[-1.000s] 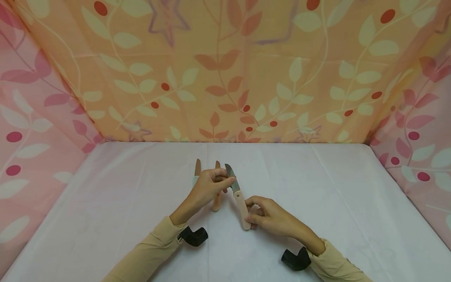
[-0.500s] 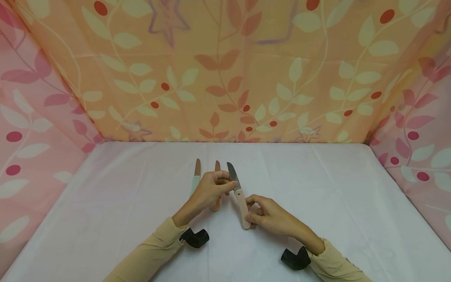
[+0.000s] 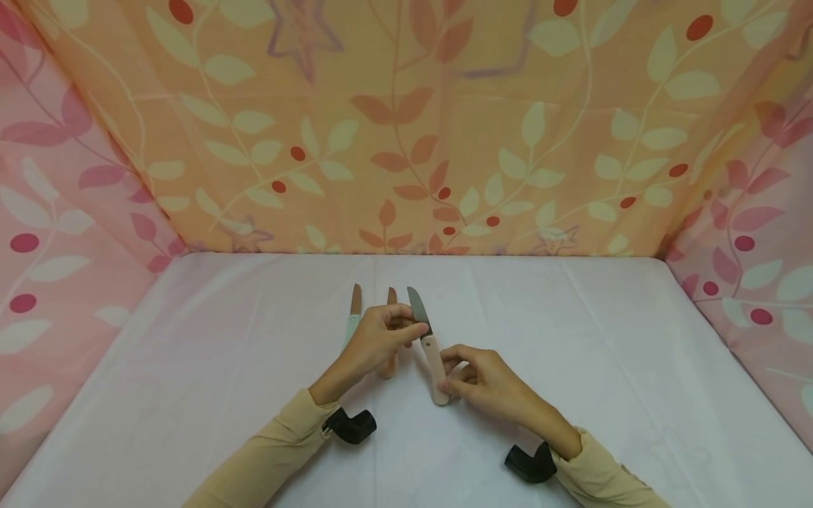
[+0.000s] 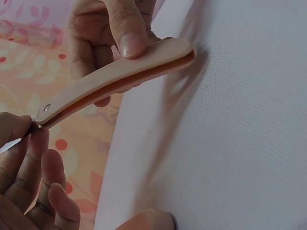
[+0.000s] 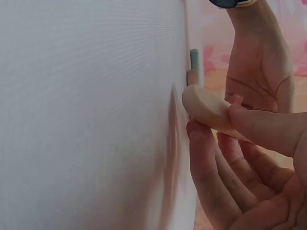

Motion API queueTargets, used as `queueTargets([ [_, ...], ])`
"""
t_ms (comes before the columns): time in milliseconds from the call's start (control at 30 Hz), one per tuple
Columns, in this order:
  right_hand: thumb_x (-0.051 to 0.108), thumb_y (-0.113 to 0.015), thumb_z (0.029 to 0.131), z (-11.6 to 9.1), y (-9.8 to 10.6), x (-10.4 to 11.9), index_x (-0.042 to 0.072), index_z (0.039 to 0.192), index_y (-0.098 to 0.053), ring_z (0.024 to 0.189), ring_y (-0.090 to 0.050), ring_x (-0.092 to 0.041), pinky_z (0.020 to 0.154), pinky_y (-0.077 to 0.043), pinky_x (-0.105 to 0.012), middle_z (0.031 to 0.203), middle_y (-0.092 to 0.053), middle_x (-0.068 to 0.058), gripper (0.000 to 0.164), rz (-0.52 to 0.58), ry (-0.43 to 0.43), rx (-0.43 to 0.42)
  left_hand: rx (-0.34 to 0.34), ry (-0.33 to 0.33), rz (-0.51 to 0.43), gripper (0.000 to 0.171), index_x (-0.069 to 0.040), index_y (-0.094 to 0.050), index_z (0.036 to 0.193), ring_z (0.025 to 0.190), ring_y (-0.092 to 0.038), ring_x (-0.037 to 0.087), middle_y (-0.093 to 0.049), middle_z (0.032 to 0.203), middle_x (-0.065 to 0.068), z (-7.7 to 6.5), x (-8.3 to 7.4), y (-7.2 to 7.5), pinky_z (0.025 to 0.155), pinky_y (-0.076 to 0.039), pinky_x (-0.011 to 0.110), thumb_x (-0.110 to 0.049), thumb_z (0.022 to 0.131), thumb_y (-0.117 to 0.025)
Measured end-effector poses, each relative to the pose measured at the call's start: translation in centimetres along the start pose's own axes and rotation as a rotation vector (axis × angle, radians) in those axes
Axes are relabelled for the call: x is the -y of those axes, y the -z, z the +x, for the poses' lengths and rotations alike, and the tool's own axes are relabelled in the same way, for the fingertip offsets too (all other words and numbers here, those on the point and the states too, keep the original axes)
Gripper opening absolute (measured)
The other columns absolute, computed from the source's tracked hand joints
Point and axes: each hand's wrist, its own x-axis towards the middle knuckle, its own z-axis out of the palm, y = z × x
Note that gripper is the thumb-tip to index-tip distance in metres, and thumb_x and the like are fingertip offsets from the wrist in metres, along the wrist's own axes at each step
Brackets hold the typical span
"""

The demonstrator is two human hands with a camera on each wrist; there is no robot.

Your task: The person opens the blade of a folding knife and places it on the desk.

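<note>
A folding knife (image 3: pixel 435 367) with a pale cream handle is held unfolded above the table, its grey blade (image 3: pixel 416 305) pointing away. My left hand (image 3: pixel 371 339) pinches the blade close to the pivot between thumb and fingers. At the other end, my right hand (image 3: pixel 489 381) grips the handle, thumb on one side and fingertips on the other; the left wrist view shows the long slot in this handle (image 4: pixel 120 76). Left of it lie two more folding knives, one with a mint-green handle (image 3: pixel 352 327) and one with a brown handle (image 3: pixel 388 368), partly hidden behind my left hand.
A white cloth (image 3: pixel 571 339) covers the table. Patterned orange fabric (image 3: pixel 406 127) rises at the back, with pink fabric (image 3: pixel 57 282) along the left and right sides. Each wrist carries a black camera mount, the left one (image 3: pixel 351 427) hanging over the cloth.
The cream-handled knife and my right hand have shifted slightly away from me. My left hand has moved a touch to the right. Both hands keep their hold, and the other knives lie still.
</note>
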Motion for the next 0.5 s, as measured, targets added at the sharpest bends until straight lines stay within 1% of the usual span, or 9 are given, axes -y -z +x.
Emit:
queueTargets([
  [167, 0.013, -0.071, 0.091, 0.2, 0.3, -0.1, -0.003, 0.124, -0.060, 0.086, -0.072, -0.011, 0.071, -0.054, -0.021, 0.107, -0.068, -0.014, 0.038, 0.043, -0.021, 0.002, -0.020, 0.022, 0.005, 0.020, -0.002, -0.070, 0.103, 0.073, -0.063, 0.018, -0.072, 0.087, 0.006, 0.0, 0.1, 0.0, 0.066, -0.047, 0.024, -0.018, 0.091, -0.072],
  [300, 0.012, -0.071, 0.091, 0.3, 1.0, -0.3, -0.002, 0.125, -0.059, 0.087, -0.072, -0.014, 0.072, -0.054, -0.022, 0.108, -0.068, -0.015, 0.039, 0.054, -0.065, -0.035, -0.024, 0.018, 0.026, 0.026, -0.001, -0.069, 0.112, 0.076, -0.064, 0.024, -0.072, 0.093, 0.009, 0.1, 0.1, 0.0, 0.063, -0.047, 0.024, -0.019, 0.092, -0.070],
  [367, 0.011, -0.070, 0.091, 0.5, 1.3, -0.6, -0.003, 0.127, -0.057, 0.087, -0.072, -0.015, 0.072, -0.054, -0.022, 0.108, -0.067, -0.016, 0.041, 0.058, -0.088, -0.055, -0.026, 0.012, 0.042, 0.028, -0.001, -0.069, 0.115, 0.075, -0.063, 0.023, -0.072, 0.094, 0.011, 0.2, 0.1, 0.0, 0.060, -0.046, 0.023, -0.018, 0.093, -0.069],
  [500, 0.008, -0.069, 0.091, 0.9, 1.8, -1.2, -0.007, 0.133, -0.051, 0.083, -0.072, -0.016, 0.070, -0.056, -0.024, 0.108, -0.065, -0.018, 0.047, 0.066, -0.126, -0.090, -0.030, 0.008, 0.048, 0.028, 0.001, -0.068, 0.116, 0.071, -0.060, 0.016, -0.070, 0.092, 0.012, 0.2, 0.0, 0.2, 0.057, -0.043, 0.020, -0.015, 0.093, -0.068],
])
